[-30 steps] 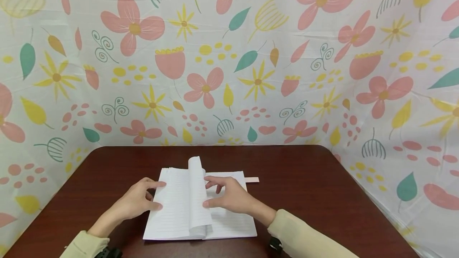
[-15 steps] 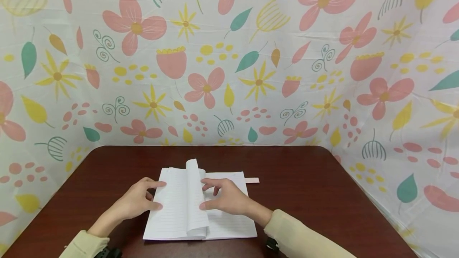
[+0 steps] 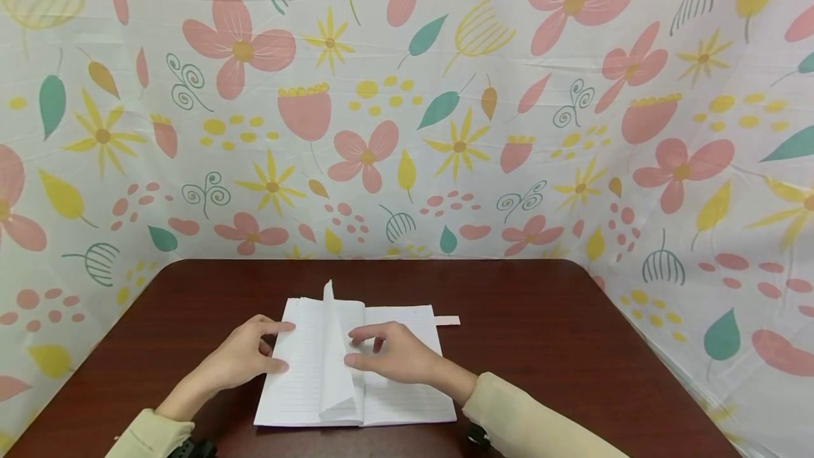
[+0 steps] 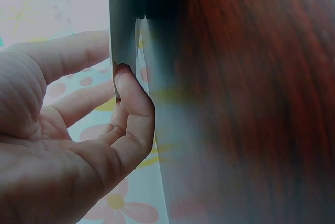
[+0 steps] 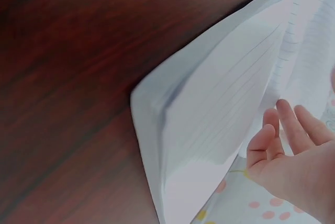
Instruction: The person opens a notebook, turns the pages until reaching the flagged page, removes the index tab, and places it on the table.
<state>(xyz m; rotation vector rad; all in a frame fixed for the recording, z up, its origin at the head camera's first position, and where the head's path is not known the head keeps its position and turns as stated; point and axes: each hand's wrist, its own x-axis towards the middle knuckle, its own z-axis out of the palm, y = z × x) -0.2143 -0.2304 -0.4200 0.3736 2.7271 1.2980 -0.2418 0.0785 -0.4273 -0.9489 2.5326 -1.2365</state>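
Observation:
An open notebook [image 3: 400, 401] with white lined pages lies on the dark brown table. My left hand [image 3: 244, 355] grips its left edge; the left wrist view shows fingers on both sides of the notebook edge [image 4: 123, 25]. One loose page [image 3: 333, 366] stands up near the spine, leaning left, its top corner raised. Beside that page, my right hand [image 3: 394, 353] hovers over the right half, thumb and fingertips at the sheet. In the right wrist view the fingers of my right hand [image 5: 293, 150] are loosely bent and pinch nothing.
A pale strip [image 3: 447, 320] sticks out from the notebook's right side. Behind the table [image 3: 540, 345] hangs a white curtain [image 3: 407, 161] printed with flowers and leaves. Both forearms wear light sleeves [image 3: 509, 401].
The raised page has swung left, from curling over the spine to standing nearly upright. My right hand has moved left along with it. My left hand has stayed put.

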